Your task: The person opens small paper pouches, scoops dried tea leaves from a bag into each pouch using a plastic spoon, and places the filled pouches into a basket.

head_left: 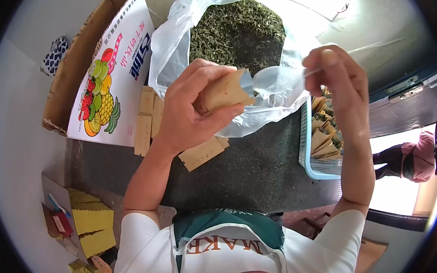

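My left hand (188,103) is wrapped round a small brown paper packet (224,92), its open end with a pale lining turned to the right. Pinched in my right hand (337,78) is a clear spoon (273,79), its bowl close to the packet's mouth. Behind both lies a translucent plastic bag (171,50) with its top spread wide, full of dried green leaves (234,31). Flat brown packets (203,153) rest on the dark table (257,158) below my left hand.
A printed carton (108,76) stands at the left. At the right, a light blue basket (306,156) holds several filled packets (325,137). Yellow paper stacks (92,229) sit at the lower left. Another person (417,157) stands in the doorway at the far right.
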The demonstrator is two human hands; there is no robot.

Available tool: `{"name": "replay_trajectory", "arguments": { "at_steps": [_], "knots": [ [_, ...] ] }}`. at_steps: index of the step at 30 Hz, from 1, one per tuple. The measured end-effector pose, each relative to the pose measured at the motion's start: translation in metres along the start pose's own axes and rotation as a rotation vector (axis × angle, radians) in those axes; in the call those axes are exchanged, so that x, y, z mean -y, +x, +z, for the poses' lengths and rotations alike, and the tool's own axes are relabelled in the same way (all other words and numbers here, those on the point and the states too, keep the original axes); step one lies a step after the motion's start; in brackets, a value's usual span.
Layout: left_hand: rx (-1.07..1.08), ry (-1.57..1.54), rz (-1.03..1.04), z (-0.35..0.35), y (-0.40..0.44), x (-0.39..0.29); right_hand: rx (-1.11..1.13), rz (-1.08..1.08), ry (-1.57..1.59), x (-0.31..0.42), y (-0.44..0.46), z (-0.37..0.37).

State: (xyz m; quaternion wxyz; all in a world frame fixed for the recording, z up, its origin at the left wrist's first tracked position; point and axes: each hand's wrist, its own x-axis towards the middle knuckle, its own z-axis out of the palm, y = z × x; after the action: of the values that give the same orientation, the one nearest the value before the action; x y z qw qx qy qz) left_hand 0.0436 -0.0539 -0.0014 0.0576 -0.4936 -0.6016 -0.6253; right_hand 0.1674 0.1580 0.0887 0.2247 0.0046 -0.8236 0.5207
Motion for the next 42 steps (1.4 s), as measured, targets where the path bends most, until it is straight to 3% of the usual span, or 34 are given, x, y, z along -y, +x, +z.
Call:
{"name": "replay_trajectory", "arguments": {
  "at_steps": [4, 10, 16, 23, 26, 29, 30, 32, 34, 35, 36, 37, 38, 39, 42],
  "knots": [
    [-0.003, 0.081, 0.048, 0.003, 0.005, 0.002, 0.077, -0.001, -0.04, 0.002, 0.005, 0.021],
    [0.006, 0.046, 0.003, 0.005, 0.005, 0.009, 0.103, -0.068, -0.367, -0.002, 0.0, 0.026],
    [-0.014, -0.049, -0.111, 0.011, 0.01, 0.016, 0.036, -0.082, -0.19, -0.007, 0.012, 0.026],
    [-0.019, -0.051, -0.099, 0.009, 0.014, 0.017, 0.043, -0.116, -0.128, -0.007, 0.019, 0.019],
    [-0.063, -0.138, -0.131, 0.007, 0.015, 0.023, -0.102, -0.231, -0.316, -0.019, 0.036, -0.031],
    [-0.052, -0.084, -0.215, -0.002, 0.02, 0.012, -0.398, -0.085, -0.445, -0.049, 0.086, -0.153],
    [-0.048, -0.098, -0.145, -0.004, 0.022, 0.009, -0.563, 0.038, -0.391, -0.069, 0.1, -0.203],
    [-0.037, -0.152, -0.035, -0.008, 0.025, 0.009, -0.554, -0.071, -0.386, -0.051, 0.098, -0.194],
    [-0.029, -0.184, -0.056, -0.007, 0.025, 0.01, -0.333, -0.135, -0.469, -0.041, 0.096, -0.128],
    [-0.029, -0.172, -0.062, -0.006, 0.025, 0.014, -0.063, -0.211, -0.653, -0.096, 0.107, -0.143],
    [-0.021, -0.169, -0.066, -0.004, 0.024, 0.018, 0.068, -0.364, -0.736, -0.097, 0.102, -0.092],
    [-0.023, -0.188, -0.108, -0.002, 0.022, 0.021, 0.007, -0.164, -0.515, -0.087, 0.093, -0.04],
    [-0.032, -0.202, -0.148, -0.002, 0.021, 0.025, 0.033, -0.326, -0.791, -0.095, 0.099, -0.015],
    [-0.033, -0.191, -0.15, -0.003, 0.021, 0.028, 0.015, -0.433, -0.768, -0.093, 0.102, 0.009],
    [-0.035, -0.164, -0.092, -0.005, 0.018, 0.032, 0.035, -0.457, -0.637, -0.119, 0.122, 0.044]
  ]
}}
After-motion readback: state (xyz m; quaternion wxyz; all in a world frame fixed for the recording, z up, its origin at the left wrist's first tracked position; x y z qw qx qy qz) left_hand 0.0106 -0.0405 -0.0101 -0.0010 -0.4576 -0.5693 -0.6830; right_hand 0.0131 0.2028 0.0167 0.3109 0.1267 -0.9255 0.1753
